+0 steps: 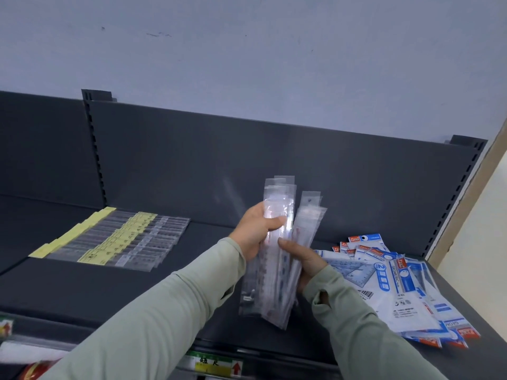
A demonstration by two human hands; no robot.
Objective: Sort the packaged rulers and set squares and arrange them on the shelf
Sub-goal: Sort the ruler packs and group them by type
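Both hands hold a bundle of clear-packaged rulers (277,270) upright above the dark shelf (115,286). My left hand (253,233) grips the bundle's upper part, thumb across the front. My right hand (301,259) holds the right side of the bundle, where some packs (308,215) fan out. A heap of blue-and-white set square packs (403,286) lies on the shelf at the right. A neat row of ruler packs with yellow labels (115,239) lies flat at the left.
The shelf's dark back panel (274,165) rises behind, with slotted uprights at left (94,144) and right (461,187). A price label strip (216,364) runs along the front edge. Other goods (16,349) show on a lower level at bottom left.
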